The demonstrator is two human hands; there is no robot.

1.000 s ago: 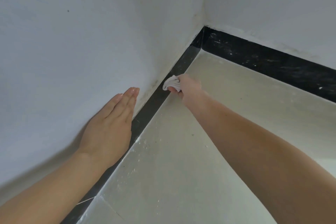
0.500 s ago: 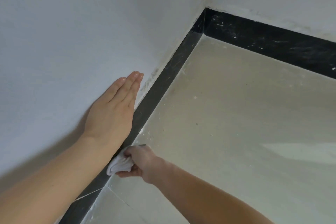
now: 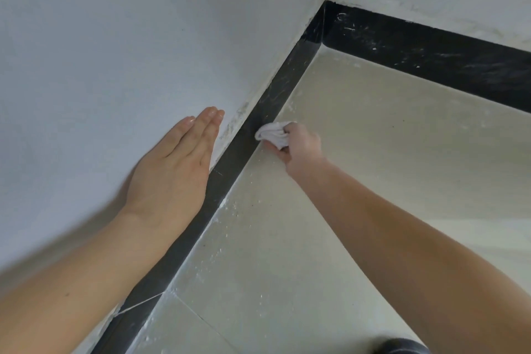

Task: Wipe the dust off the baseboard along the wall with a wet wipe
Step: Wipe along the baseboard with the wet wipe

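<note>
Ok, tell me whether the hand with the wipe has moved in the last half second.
Yes. The right hand with the wipe slid along the baseboard toward the corner, passing the left hand.

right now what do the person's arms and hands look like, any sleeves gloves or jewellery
Both forearms are bare as far as the frame shows: no sleeves in view. The left hand and the right hand wear no gloves. No watch, bracelet or ring is visible. The left hand's nails look short and unpainted.
</note>
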